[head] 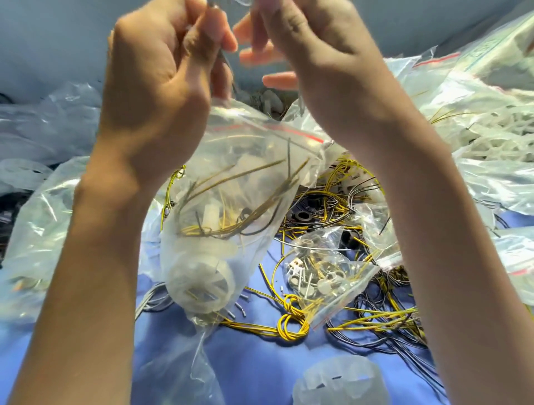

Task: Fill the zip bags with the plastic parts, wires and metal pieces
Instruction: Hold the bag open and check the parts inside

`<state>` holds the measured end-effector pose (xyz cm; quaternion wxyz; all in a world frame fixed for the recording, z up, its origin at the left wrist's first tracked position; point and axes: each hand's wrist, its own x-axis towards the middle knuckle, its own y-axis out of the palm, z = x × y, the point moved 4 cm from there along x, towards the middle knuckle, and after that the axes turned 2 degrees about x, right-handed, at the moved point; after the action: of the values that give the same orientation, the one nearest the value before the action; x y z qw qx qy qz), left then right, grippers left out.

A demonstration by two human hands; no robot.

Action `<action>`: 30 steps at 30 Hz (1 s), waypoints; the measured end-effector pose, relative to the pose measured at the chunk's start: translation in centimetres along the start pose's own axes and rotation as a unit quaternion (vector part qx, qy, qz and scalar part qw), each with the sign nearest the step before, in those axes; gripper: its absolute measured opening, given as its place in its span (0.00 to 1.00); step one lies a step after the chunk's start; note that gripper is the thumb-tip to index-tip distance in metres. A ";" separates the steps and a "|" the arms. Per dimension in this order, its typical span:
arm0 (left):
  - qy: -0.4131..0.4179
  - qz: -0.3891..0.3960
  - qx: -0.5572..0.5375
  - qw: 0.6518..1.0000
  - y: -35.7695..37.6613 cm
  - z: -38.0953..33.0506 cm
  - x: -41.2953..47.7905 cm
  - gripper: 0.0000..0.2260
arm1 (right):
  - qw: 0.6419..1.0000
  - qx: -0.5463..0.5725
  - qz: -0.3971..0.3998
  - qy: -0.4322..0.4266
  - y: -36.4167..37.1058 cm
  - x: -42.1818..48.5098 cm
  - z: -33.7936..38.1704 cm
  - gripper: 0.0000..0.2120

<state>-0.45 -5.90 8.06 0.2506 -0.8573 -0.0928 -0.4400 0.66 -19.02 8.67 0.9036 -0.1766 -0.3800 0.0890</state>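
A clear zip bag (231, 179) with a red seal strip hangs in the air, holding yellow and grey wires and translucent plastic rings. My left hand (161, 75) is raised and grips the bag's upper edge together with a thin grey wire (228, 66) that runs down into the bag. My right hand (312, 49) is raised beside it. Its thumb and forefinger pinch a small clear plastic part (241, 2) at the frame's top edge, and its other fingers are spread. The fingertips are cut off by the frame.
Below lie a small zip bag of metal pieces (326, 277), tangled yellow wires (291, 321), black rings (303, 215) and a translucent plastic ring (338, 381) on blue cloth (260, 361). Piles of clear bags (476, 101) crowd the right and left sides.
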 end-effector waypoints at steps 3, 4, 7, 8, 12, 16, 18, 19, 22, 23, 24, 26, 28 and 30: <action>0.014 0.018 -0.015 1.000 0.6 -0.4 0.2 0.08 | 0.996 0.077 0.043 0.034 0.4 -0.3 -0.3 0.10; 0.013 0.024 -0.020 0.999 0.8 -0.4 0.2 0.08 | 0.995 0.075 0.047 0.044 0.4 -0.2 -0.5 0.08; 0.012 0.034 -0.035 0.999 1.1 -0.5 0.1 0.08 | 0.996 0.066 0.051 0.044 0.1 -0.2 -0.5 0.10; 0.009 0.035 -0.039 0.999 1.1 -0.5 0.0 0.08 | 0.995 0.072 0.055 0.043 0.0 -0.2 -0.5 0.09; -0.017 0.043 -0.013 0.999 1.2 -0.4 -0.4 0.09 | 0.996 0.033 0.048 0.072 -0.6 0.0 -0.9 0.13; -0.043 0.061 -0.011 0.997 1.3 0.0 -0.4 0.10 | 0.995 0.009 0.046 0.093 -1.3 0.2 -1.1 0.16; -0.045 0.075 -0.015 0.996 1.3 0.1 -0.4 0.09 | 0.993 -0.028 0.050 0.100 -1.5 0.3 -1.4 0.18; -0.046 0.086 -0.010 0.995 1.2 0.2 -0.4 0.09 | 0.993 -0.046 0.053 0.099 -1.7 0.3 -1.5 0.18; -0.050 0.121 0.032 0.991 1.1 0.3 -0.7 0.12 | 0.990 -0.090 0.068 0.082 -2.0 0.2 -1.7 0.19; -0.054 0.131 0.042 0.989 1.1 0.3 -0.8 0.13 | 0.989 -0.107 0.074 0.073 -2.1 0.1 -1.8 0.19; -0.057 0.142 0.049 0.987 1.1 0.3 -0.9 0.13 | 0.987 -0.121 0.078 0.064 -2.1 0.1 -1.8 0.19; -0.057 0.158 0.057 0.984 1.2 0.1 -1.0 0.14 | 0.985 -0.137 0.089 0.049 -2.3 0.0 -1.6 0.17; -0.047 0.157 0.065 0.984 1.3 0.0 -1.1 0.15 | 0.983 -0.146 0.102 0.033 -2.6 -0.1 -1.5 0.15; -0.024 0.138 0.082 0.987 1.3 -0.4 -1.1 0.18 | 0.981 -0.160 0.111 0.025 -2.9 -0.2 -1.5 0.14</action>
<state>-0.85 -7.12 6.95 0.3764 -0.8486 -0.0151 -0.3715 1.67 -22.13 8.64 0.8573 -0.3619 -0.3451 0.1222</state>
